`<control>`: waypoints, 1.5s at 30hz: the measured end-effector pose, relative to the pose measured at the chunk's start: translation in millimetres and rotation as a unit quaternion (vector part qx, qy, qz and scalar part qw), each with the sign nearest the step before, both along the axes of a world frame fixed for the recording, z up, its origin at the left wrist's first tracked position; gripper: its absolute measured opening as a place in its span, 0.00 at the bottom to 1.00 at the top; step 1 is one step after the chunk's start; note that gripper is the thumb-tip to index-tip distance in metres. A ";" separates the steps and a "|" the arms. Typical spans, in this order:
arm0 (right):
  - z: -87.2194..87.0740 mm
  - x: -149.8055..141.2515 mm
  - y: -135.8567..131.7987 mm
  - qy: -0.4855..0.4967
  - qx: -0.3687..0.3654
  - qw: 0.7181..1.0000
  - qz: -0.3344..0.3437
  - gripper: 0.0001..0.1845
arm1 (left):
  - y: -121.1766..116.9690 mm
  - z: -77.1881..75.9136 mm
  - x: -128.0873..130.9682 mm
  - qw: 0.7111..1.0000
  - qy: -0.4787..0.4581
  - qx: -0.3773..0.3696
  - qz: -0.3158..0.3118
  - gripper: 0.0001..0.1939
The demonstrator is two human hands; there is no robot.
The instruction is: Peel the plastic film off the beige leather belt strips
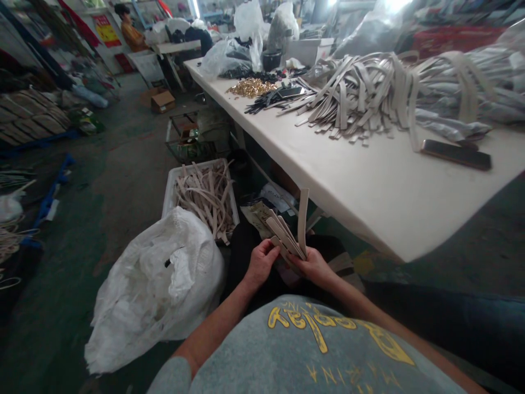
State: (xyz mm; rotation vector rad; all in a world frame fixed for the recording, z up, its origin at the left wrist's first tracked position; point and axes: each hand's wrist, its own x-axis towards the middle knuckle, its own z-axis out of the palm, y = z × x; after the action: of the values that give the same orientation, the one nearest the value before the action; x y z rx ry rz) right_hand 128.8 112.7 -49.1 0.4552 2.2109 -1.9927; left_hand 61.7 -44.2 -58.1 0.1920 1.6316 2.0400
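Over my lap, my right hand (314,265) grips a small bunch of flat beige straps (289,232). One strap (302,219) stands up apart from the others. My left hand (262,261) pinches the end of a strap at the left side of the bunch, thumb on top. The lower ends of the straps are hidden by my fingers. Beyond my left hand, a white crate (170,189) on the floor holds many similar loose strips (205,191). A large heap of pale straps (369,98) lies on the table at the upper right.
The white-topped table (353,186) runs along my right, its corner close to my right arm. On it are a dark phone-like slab (456,154), gold-coloured pieces (252,87) and plastic bags. A white woven sack (156,295) stands at my left. Another person (132,33) is far back.
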 end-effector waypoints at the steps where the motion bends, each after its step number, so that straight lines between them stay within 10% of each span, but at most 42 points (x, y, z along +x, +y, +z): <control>1: 0.6 0.0 0.0 -0.001 0.000 1.000 0.002 0.23 | 0.0 -0.3 -0.1 1.000 0.002 -0.002 -0.001 0.17; 35: -12.9 -3.2 15.7 -0.022 -0.025 0.999 -0.043 0.25 | -10.0 -37.2 -12.7 0.991 -0.051 -0.117 -0.040 0.22; 39: -4.8 -5.1 17.7 -0.028 -0.035 0.996 -0.077 0.24 | -11.4 -1.0 -8.8 0.992 -0.002 -0.114 -0.049 0.18; 45: 5.1 0.0 24.4 -0.060 -0.027 0.994 -0.093 0.26 | -48.0 125.0 12.8 0.978 0.137 0.036 -0.152 0.24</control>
State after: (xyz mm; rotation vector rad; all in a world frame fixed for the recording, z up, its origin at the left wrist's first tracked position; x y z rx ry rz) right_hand 128.8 137.1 -44.0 0.7781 2.1062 -2.0480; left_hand 74.5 -92.2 66.9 0.7310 1.5694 1.8994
